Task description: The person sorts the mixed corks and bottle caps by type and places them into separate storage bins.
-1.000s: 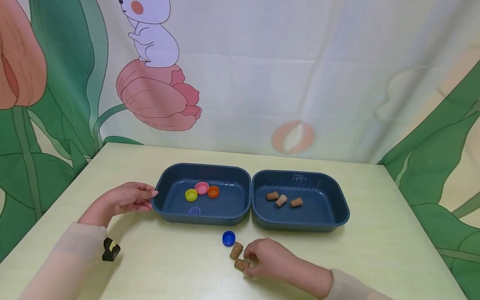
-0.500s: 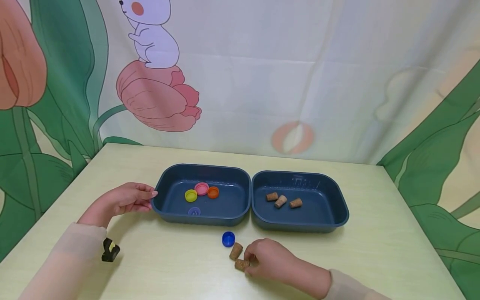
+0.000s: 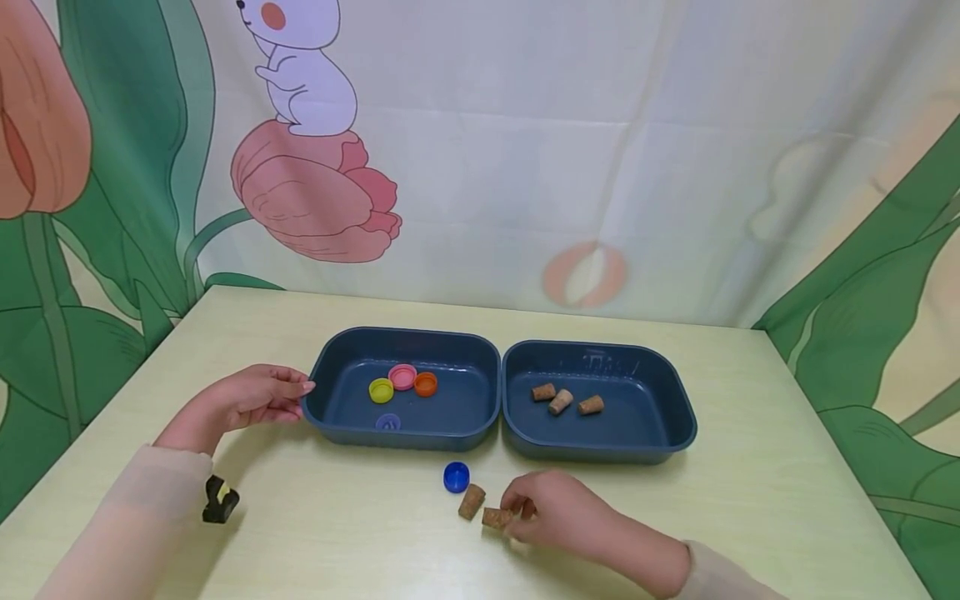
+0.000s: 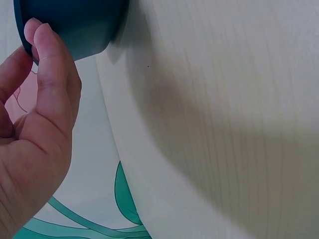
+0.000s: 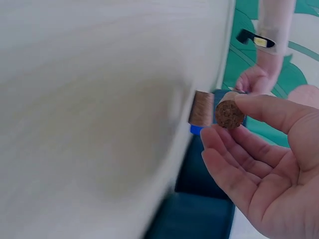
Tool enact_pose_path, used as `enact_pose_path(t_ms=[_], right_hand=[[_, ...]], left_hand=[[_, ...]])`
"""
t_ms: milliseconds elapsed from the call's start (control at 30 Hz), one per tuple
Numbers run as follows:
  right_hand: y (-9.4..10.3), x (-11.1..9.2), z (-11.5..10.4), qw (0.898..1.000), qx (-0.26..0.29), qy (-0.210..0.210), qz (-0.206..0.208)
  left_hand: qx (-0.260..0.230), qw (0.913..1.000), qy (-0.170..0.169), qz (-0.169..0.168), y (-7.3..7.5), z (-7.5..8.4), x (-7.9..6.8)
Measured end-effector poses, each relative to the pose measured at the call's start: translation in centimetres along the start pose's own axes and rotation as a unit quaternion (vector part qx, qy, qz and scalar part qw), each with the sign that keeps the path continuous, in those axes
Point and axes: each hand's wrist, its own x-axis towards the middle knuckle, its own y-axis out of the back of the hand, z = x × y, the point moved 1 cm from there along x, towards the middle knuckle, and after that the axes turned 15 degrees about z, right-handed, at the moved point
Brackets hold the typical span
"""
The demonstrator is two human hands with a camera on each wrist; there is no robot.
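My right hand point(image 3: 558, 510) pinches a cork point(image 3: 495, 518) between thumb and fingers, low over the front of the table. In the right wrist view the cork's round end point(image 5: 230, 115) faces the camera. A second cork point(image 3: 472, 502) lies just left of it, and a blue bottle cap point(image 3: 457, 477) sits behind that one. My left hand point(image 3: 258, 396) holds the left end of a dark blue tray point(image 3: 465, 404); in the left wrist view thumb and fingers grip its rim point(image 4: 19, 30). Yellow point(image 3: 381, 390), pink point(image 3: 402, 377), orange point(image 3: 426, 384) and purple caps point(image 3: 387, 422) lie in this tray.
A second dark blue tray point(image 3: 637, 421) stands right beside the first, with three corks point(image 3: 560, 402) in it. Behind the pale table point(image 3: 337, 533) hangs a printed cloth point(image 3: 480, 183). A black and yellow strap piece point(image 3: 221, 500) sits at the left wrist.
My right hand has moved slightly right and back, taking the cork with it, away from the other cork. The left hand and both trays stay in place.
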Motion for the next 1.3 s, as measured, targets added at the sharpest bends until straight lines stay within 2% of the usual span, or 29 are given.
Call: enact_pose_path(t_ms=[200, 467, 1067, 1300], right_hand=[[1.9, -0.6, 0.2, 0.999, 0.039, -0.008, 0.005], [3.5, -1.3, 0.2, 0.998, 0.031, -0.043, 0.016], [5.6, -2.6, 0.7, 0.998, 0.003, -0.019, 0.052], [6.8, -2.5, 0.5, 0.999, -0.01, -0.021, 0.048]], left_hand=[[0.001, 1.0, -0.001, 0.0, -0.1, 0.2, -0.2], [0.005, 1.0, -0.004, -0.001, -0.1, 0.4, -0.4], [0.004, 1.0, -0.002, -0.002, -0.2, 0.3, -0.3], [0.006, 1.0, -0.003, -0.001, -0.2, 0.4, -0.3]])
